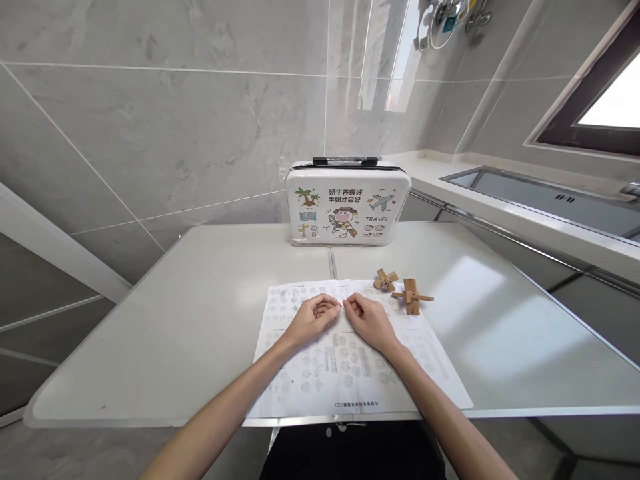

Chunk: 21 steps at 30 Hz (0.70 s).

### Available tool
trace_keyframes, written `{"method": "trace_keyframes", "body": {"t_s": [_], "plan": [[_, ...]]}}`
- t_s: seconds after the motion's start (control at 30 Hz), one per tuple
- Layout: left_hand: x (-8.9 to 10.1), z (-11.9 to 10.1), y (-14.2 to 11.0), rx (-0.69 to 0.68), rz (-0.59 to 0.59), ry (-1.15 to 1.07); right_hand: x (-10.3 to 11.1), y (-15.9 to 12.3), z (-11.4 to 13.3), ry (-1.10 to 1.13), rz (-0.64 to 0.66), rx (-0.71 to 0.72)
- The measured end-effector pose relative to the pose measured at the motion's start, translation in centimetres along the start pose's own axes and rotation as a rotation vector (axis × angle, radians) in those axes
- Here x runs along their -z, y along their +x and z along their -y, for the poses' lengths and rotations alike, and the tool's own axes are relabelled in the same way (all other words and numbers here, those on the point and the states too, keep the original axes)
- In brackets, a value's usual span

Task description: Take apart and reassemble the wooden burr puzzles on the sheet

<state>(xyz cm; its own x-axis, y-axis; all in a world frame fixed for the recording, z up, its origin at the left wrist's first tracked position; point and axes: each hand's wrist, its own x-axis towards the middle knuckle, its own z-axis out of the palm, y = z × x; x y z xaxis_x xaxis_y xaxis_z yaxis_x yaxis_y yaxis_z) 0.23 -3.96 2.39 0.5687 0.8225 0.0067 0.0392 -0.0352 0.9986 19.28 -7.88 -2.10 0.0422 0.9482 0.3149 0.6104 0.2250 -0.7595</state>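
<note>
Both hands rest on a printed instruction sheet (320,393) lying on the table. My left hand (314,319) has its fingers curled in, with no object visible in it. Curled the same way, my right hand (370,323) lies just beside it, the fingertips of the two almost meeting. To the right of my right hand sits a wooden interlocking puzzle (411,297) made of crossed pieces, one bar sticking out sideways. A smaller wooden puzzle (385,280) stands behind it, near the sheet's far right corner.
A white cartoon-printed case (349,208) with a black handle stands upright at the table's back edge. The white folding table (165,333) has a centre seam. To the right run a counter and a sink (540,197); a grey tiled wall (165,127) rises behind.
</note>
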Motion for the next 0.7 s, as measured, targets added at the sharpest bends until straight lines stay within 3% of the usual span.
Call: {"method": "trace_keyframes", "body": {"t_s": [0.7], "plan": [[-0.26, 0.10, -0.04, 0.022, -0.054, 0.002, 0.17, 0.04, 0.14, -0.004, 0.000, -0.007]]}}
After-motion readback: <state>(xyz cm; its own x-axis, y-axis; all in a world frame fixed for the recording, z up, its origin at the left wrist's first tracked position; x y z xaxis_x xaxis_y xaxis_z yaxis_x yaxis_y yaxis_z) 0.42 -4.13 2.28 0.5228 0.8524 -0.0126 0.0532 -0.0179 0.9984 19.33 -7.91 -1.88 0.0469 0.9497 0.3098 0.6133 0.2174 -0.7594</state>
